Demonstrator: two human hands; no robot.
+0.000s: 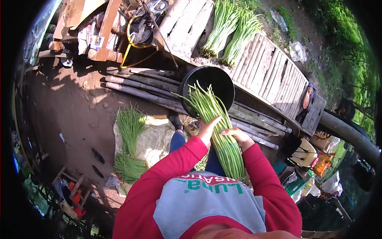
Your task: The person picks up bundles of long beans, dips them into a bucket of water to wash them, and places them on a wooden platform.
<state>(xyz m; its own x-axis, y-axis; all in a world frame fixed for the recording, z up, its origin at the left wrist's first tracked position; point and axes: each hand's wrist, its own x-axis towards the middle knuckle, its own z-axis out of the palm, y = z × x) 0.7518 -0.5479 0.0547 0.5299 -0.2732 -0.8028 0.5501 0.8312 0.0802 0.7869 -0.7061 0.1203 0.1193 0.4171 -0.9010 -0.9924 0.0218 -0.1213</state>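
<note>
A thick bundle of long green beans lies along my front, its far ends over the rim of a black bucket. My left hand is closed round one side of the bundle. On the other side, my right hand grips it with the thumb laid across the beans. A bluish band circles the bundle just below my hands. Its near end rests against my shirt. The inside of the bucket is dark, and what it holds cannot be made out.
Two bean bundles lie on a slatted wooden bench beyond the bucket. Bamboo poles run beneath it. Loose beans are heaped on a pale sack at the left. Slippers lie on the dirt. Jugs stand at the right.
</note>
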